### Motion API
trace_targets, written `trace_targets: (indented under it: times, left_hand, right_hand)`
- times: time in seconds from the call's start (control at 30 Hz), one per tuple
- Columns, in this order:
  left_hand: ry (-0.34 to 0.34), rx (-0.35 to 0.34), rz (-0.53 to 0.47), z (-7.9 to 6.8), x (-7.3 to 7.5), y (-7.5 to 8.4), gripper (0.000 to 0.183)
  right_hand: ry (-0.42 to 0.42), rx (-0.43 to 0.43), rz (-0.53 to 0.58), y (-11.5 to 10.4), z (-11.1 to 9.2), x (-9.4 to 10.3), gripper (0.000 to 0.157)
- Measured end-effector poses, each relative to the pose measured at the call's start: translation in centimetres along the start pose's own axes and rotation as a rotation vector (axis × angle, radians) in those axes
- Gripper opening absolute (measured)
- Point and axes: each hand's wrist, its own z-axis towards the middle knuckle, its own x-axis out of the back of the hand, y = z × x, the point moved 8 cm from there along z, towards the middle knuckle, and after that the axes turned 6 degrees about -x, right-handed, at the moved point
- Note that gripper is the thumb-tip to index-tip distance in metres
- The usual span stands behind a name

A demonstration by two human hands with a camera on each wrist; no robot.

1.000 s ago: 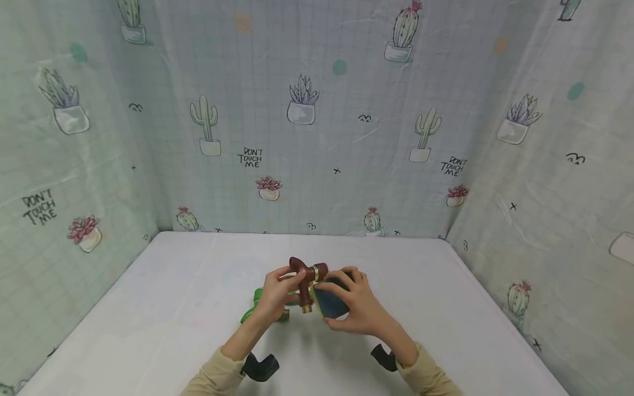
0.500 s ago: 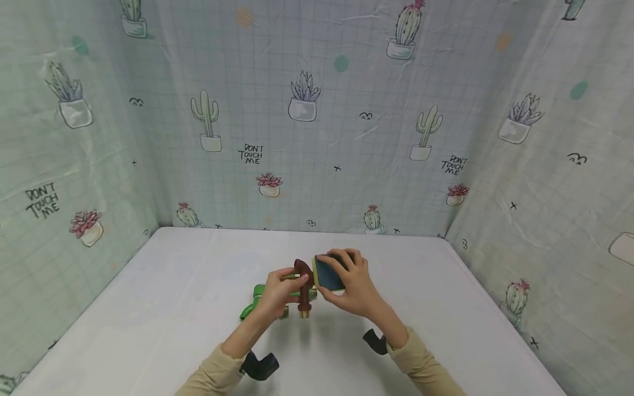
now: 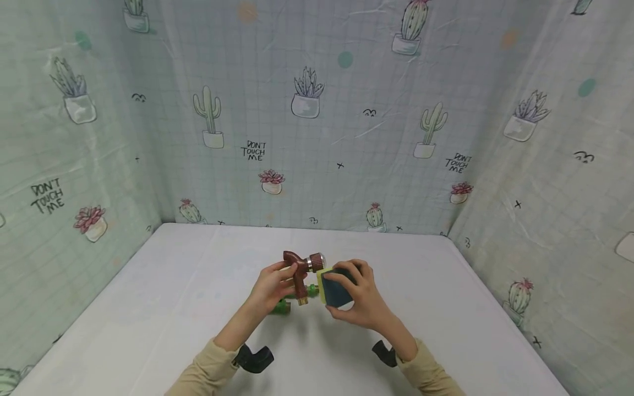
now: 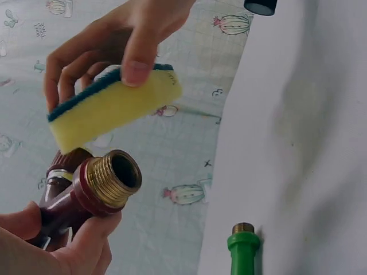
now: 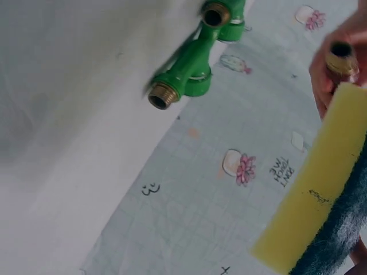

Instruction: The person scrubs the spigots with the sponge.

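My left hand (image 3: 272, 287) holds a dark red plastic tap (image 3: 299, 269), raised above the table. Its ribbed knob with a silver ring points to the right, and in the left wrist view its brass threaded end (image 4: 114, 179) faces the camera. A sponge, yellow on one side and dark blue-green on the scouring side, is pinched between thumb and fingers of my right hand (image 3: 365, 297). The sponge's yellow side (image 4: 117, 112) faces the tap, close to the knob; whether they touch I cannot tell.
Green taps (image 5: 195, 71) with brass threaded ends lie on the white table (image 3: 148, 308) behind and below my left hand, partly hidden by it in the head view. Patterned cloth walls (image 3: 317, 137) rise behind the table and on both sides. Black curved pieces (image 3: 255, 360) sit at both wrists.
The tap has turned in my left hand, so its knob, hidden half a second ago, shows again. The sponge rose beside the tap, then came down and slightly right.
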Motion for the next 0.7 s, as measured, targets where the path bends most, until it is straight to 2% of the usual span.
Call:
trace_targets:
  times: [0.13, 0.23, 0.37, 0.5, 0.6, 0.7]
  left_hand:
    - [-0.071, 0.009, 0.116, -0.1, 0.0, 0.0, 0.046]
    - [-0.153, 0.016, 0.211, -0.2, -0.2, 0.0, 0.049]
    - [-0.262, 0.066, 0.264, -0.3, -0.6, -0.4, 0.053]
    - [-0.312, 0.106, 0.242, -0.4, -0.7, -0.8, 0.056]
    - [-0.343, 0.075, 0.178, -0.6, -1.1, -0.6, 0.055]
    - [-0.38, 0.01, 0.098, -0.7, -1.5, 0.1, 0.046]
  right_hand:
    - [0.063, -0.043, 0.079, 0.6, 0.6, 1.0, 0.056]
    - [0.071, -0.051, 0.121, 0.5, 0.8, 1.3, 0.054]
    - [0.061, -0.025, 0.14, 0.2, 0.7, 1.4, 0.055]
    - [0.054, -0.013, 0.143, 0.1, 0.6, 1.4, 0.055]
    - [0.039, -0.017, 0.16, 0.2, 0.6, 1.3, 0.055]
    - [0.022, -0.024, 0.188, 0.1, 0.5, 1.2, 0.056]
